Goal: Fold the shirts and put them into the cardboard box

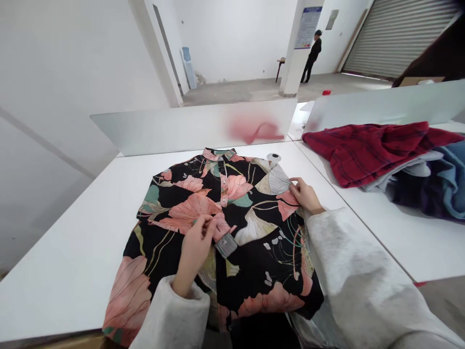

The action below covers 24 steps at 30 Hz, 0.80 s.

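A black floral shirt [254, 252] with pink, green and cream flowers lies spread on the white table, its collar pointing away from me. The left sleeve is folded across the chest, and its gathered grey cuff [226, 245] rests near the middle of the front. Beside that cuff, my left hand [194, 245] pinches the sleeve fabric between thumb and fingers. At the shirt's right edge, my right hand [305, 195] has its fingers closed on the fabric next to a grey striped patch [279, 180].
The white table [72, 232] has a frosted divider [174, 128] along its back. A red plaid garment [374, 150] lies heaped with blue and dark clothes [428, 184] on the right. A small white-and-black disc [273, 158] sits beyond the shoulder. Far off, a person [311, 55] stands by a pillar.
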Motion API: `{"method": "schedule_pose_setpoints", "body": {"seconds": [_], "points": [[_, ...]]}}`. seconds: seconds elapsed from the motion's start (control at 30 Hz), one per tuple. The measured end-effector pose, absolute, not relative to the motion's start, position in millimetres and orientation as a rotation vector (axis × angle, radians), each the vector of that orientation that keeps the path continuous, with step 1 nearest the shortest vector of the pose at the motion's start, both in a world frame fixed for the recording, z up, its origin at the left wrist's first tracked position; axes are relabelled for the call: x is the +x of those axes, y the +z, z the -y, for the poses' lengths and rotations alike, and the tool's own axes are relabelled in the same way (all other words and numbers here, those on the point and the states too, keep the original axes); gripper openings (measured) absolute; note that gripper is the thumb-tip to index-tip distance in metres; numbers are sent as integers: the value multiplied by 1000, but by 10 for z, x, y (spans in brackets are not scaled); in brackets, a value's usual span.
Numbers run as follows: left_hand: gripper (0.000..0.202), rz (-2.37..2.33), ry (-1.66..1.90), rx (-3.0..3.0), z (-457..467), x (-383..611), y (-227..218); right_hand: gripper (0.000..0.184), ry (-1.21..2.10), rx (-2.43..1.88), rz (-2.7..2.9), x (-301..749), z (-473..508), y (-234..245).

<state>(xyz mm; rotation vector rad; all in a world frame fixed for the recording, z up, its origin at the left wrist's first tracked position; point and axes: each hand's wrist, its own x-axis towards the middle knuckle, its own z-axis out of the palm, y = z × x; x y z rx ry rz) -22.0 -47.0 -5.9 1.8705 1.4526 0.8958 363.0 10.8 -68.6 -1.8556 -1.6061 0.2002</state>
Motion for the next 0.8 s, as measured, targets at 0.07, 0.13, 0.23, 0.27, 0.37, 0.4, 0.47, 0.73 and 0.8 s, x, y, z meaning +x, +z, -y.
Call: {"method": "schedule_pose_setpoints", "body": {"seconds": [0.07, 0.13, 0.23, 0.27, 0.37, 0.4, 0.47, 0.73, 0.8], "points": [[32, -1564, 1005, 1739, 355, -369, -47, 38, 193, -1850, 1619, 3610, -101, -682], [36, -1693, 1080, 1641, 238, -536, -125, 41, 192, -1834, 1649, 3589, -93, -681], [47, -1709, 1040, 1519, 148, -713, -329, 47, 186, -1811, 1663, 3558, -87, -675], [53, -1684, 999, 1522, 147, -738, -390, 48, 197, -1804, 1657, 3547, -86, -670], [63, -1730, 906, 1684, 195, -733, -488, 50, 312, -1767, 1607, 3525, -76, -641], [63, -1766, 893, 1735, 213, -721, -492, 51, 376, -1742, 1594, 3525, -70, -629], [61, -1823, 903, 1755, 237, -701, -477, 57, 514, -1684, 1619, 3549, -54, -610], [39, -1701, 1040, 1759, 283, -678, -429, 91, 682, -1536, 1921, 3695, -26, -741], [37, -1652, 1058, 1758, 288, -665, -449, 82, 581, -1627, 1900, 3638, -21, -754]]}}
